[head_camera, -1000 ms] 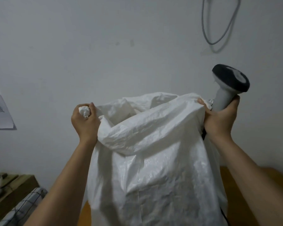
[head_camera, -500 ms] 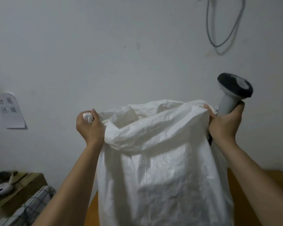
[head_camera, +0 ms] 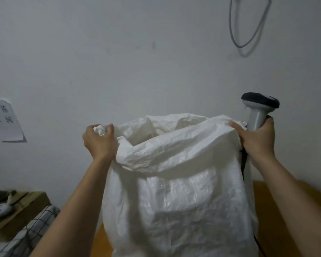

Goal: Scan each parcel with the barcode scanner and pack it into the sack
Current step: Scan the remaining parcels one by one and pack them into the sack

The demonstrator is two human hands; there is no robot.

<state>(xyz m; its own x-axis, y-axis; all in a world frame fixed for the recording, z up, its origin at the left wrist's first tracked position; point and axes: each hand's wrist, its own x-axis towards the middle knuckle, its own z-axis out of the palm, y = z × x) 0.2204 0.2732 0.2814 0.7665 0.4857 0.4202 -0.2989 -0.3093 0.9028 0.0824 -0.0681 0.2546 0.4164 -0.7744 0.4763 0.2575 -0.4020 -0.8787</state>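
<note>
Head view, left grip [head_camera: 98, 143] holding sack [head_camera: 174, 191] rim, right grip [head_camera: 258, 140] holding scanner [head_camera: 258, 110] and rim, wall paper [head_camera: 5, 121]

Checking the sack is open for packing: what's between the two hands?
In the head view, only the sack's open mouth spans between the left hand and the right hand, which also holds the scanner.

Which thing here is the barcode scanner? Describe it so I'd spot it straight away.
Find the big white sack in the middle, held up by both hands. At its right corner, the right hand grips the barcode scanner along with the sack's edge. It is the only grey, pistol-shaped thing, with a dark head.
</note>
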